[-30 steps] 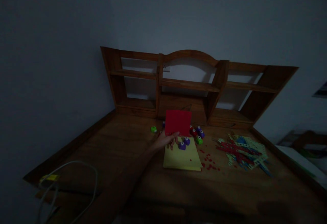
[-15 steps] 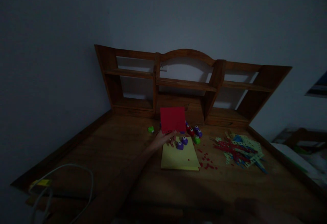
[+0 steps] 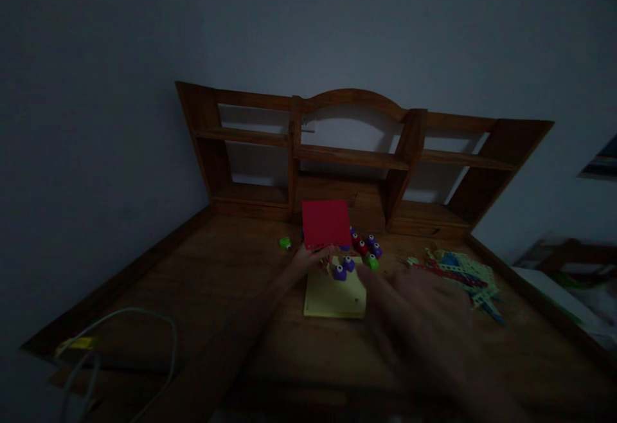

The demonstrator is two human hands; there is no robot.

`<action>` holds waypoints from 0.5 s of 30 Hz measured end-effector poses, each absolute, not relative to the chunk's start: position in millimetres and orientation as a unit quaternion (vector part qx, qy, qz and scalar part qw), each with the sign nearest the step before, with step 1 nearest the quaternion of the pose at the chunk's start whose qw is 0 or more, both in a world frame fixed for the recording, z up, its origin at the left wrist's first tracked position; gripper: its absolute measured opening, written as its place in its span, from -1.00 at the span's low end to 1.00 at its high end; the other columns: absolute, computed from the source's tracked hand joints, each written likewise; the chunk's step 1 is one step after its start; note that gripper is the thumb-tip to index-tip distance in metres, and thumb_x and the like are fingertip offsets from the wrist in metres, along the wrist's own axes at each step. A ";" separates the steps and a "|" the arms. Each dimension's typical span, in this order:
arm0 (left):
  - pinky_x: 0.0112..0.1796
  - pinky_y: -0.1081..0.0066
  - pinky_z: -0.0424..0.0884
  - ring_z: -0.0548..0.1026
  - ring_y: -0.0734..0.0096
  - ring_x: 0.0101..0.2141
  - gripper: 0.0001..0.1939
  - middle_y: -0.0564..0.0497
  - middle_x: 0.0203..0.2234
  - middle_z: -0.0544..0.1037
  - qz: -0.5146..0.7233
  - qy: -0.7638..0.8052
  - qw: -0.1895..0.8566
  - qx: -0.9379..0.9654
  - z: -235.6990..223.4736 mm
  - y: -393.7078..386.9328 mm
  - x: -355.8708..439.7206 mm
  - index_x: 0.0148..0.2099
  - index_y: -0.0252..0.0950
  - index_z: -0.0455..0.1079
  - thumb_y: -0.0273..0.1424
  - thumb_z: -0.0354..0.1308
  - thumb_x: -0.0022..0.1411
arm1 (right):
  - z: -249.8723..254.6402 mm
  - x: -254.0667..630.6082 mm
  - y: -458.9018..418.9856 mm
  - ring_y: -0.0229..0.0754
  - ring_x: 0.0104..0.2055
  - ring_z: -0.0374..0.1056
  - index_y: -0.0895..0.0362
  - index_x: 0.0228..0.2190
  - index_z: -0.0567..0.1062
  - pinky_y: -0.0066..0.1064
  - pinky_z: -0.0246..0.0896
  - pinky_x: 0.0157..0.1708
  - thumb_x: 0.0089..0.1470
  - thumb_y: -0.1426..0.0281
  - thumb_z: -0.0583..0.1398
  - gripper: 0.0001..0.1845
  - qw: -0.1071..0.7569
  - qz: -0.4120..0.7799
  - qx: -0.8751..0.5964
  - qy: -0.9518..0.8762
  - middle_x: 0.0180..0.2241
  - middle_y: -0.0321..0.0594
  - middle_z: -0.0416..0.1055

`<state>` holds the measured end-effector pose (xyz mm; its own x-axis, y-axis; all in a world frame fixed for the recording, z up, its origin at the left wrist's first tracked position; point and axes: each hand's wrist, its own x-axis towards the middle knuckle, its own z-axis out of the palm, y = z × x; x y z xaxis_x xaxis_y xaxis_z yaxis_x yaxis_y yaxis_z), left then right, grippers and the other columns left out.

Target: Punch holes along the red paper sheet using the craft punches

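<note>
Left hand point(image 3: 312, 258): fingers pinched on red sheet's point(image 3: 326, 222) lower edge, sheet held up at yellow paper's point(image 3: 330, 301) far end. Right hand point(image 3: 424, 320): blurred, near paper's right side; opening, hold cannot be told.

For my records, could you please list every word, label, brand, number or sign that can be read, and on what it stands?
None can be read.
Red paper and yellow paper: no writing can be made out.
Purple punches: too small to tell.
Dark panel at right edge and yellow thing at lower left: too dim or blurred to tell.
</note>
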<state>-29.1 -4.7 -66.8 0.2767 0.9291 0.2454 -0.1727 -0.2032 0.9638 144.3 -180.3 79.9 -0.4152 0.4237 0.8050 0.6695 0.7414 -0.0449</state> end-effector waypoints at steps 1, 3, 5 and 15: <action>-0.54 0.45 0.33 0.39 0.47 -0.58 -0.62 0.00 -0.52 0.47 0.517 0.324 0.538 0.582 -68.1 -3.4 -28.8 -0.33 -0.33 0.40 -0.10 0.30 0.02 | 78.9 152.3 -157.7 -0.21 -0.53 0.33 -0.08 -0.03 0.42 -0.39 0.22 -0.48 0.16 0.32 0.12 -0.68 0.418 -0.191 -0.328 -0.826 -0.58 -0.32 0.38; -0.55 0.46 0.31 0.36 0.49 -0.60 -0.61 0.03 -0.55 0.45 0.512 0.326 0.532 0.590 -69.5 -1.8 -28.4 -0.35 -0.33 0.39 -0.08 0.29 0.03 | 72.9 170.2 -111.1 -0.23 -0.51 0.36 0.03 -0.02 0.41 -0.40 0.20 -0.44 0.18 0.37 0.10 -0.68 0.416 -0.239 -0.353 -0.803 -0.50 -0.27 0.45; -0.56 0.47 0.29 0.34 0.51 -0.62 -0.60 0.04 -0.58 0.43 0.491 0.324 0.537 0.605 -68.9 -2.0 -28.3 -0.36 -0.34 0.39 -0.06 0.24 0.07 | 59.6 188.2 -69.1 -0.22 -0.49 0.39 0.10 -0.05 0.41 -0.42 0.18 -0.43 0.19 0.38 0.05 -0.69 0.403 -0.229 -0.416 -0.783 -0.47 -0.24 0.47; -0.59 0.49 0.25 0.33 0.53 -0.64 -0.60 0.01 -0.56 0.44 0.466 0.312 0.540 0.628 -62.5 -5.5 -29.5 -0.37 -0.33 0.41 -0.05 0.19 0.13 | -54.8 225.4 4.8 -0.07 -0.33 0.45 0.15 -0.12 0.41 -0.40 0.08 -0.43 0.20 0.35 0.01 -0.73 0.250 -0.184 -0.575 -0.757 -0.29 -0.06 0.54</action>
<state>-29.5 -5.5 -62.5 0.3722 0.8944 0.2479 -0.1119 -0.2219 0.9686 225.4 4.8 -54.8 -0.2132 0.7784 0.5905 0.9626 0.2706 -0.0092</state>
